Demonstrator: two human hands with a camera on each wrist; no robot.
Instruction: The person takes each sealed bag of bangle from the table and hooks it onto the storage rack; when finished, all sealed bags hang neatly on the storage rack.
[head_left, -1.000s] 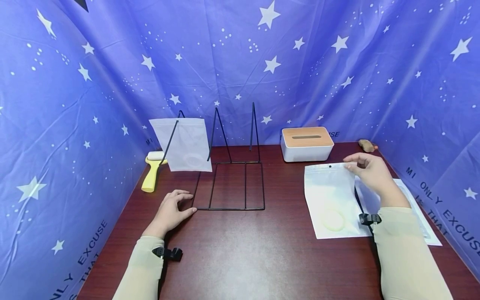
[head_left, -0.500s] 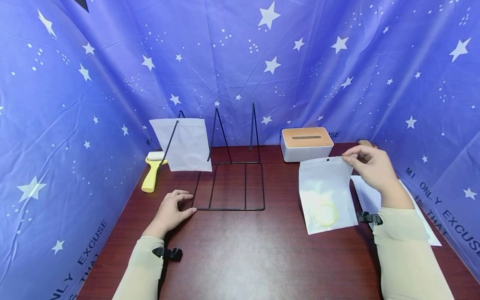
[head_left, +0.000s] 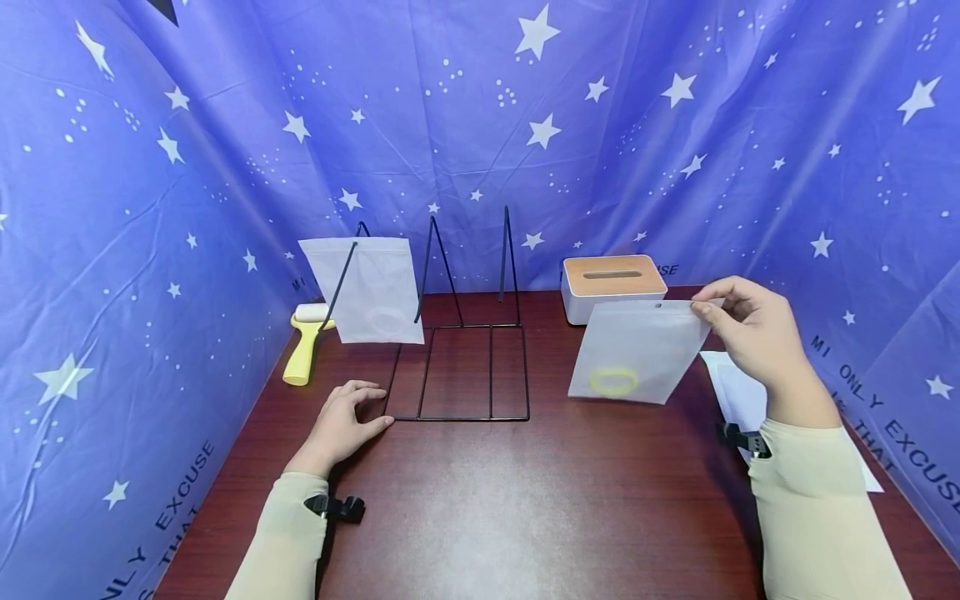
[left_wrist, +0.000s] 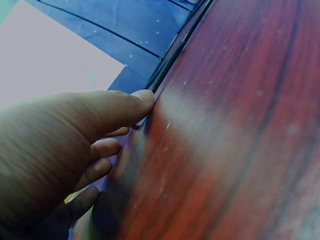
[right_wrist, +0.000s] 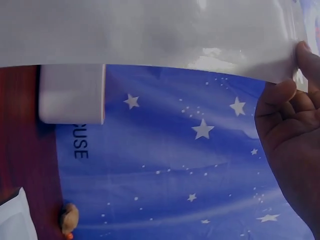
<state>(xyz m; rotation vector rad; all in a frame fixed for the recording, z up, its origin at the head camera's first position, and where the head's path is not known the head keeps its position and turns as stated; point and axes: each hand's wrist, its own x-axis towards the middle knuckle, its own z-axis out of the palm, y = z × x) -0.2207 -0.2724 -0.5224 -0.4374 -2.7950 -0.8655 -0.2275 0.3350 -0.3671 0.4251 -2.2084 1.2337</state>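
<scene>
My right hand point(head_left: 761, 354) pinches the top right corner of a white zip bag point(head_left: 645, 346) and holds it up off the table, tilted. A pale yellow ring point(head_left: 613, 382) shows through near the bag's lower edge. In the right wrist view the bag point(right_wrist: 150, 32) spans the top, gripped between thumb and fingers. My left hand point(head_left: 345, 429) holds the front left corner of a black wire rack point(head_left: 491, 371), thumb against the wire in the left wrist view. Another white zip bag point(head_left: 378, 292) hangs on the rack's leftmost prong; the other two prongs carry nothing.
Behind the lifted bag stands a white tissue box point(head_left: 615, 292) with a wooden lid. Another white bag point(head_left: 738, 392) lies under my right forearm. A yellow-handled roller point(head_left: 302, 354) lies left of the rack. A small brown object point(right_wrist: 70, 218) sits by the starry curtain.
The right hand has lifted the bag off the table, and its lower edge has swung up and left. Below it, the other bag is more exposed. The left hand and rack stay put.
</scene>
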